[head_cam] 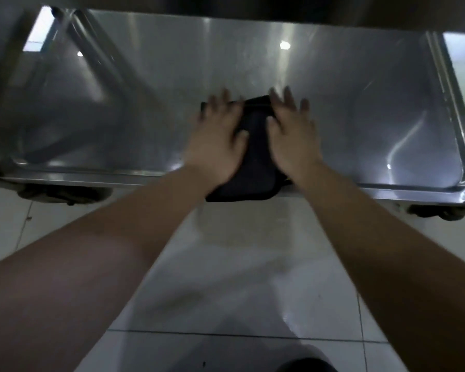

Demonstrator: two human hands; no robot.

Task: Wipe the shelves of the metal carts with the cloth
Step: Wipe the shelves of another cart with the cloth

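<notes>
One wide-angle view only, from the person's head, facing forward and steeply down. It sits close: the shiny stainless-steel cart shelf [346,108] spans the upper half of the frame, its straight rims bowed by the lens, and glossy white floor tiles [239,264] fill the lower half. Both forearms run in from the lower corners to the left hand [215,140] and right hand [293,135] at centre.

left hand [215,142]: flat, fingers spread | right hand [293,135]: flat, fingers spread
</notes>
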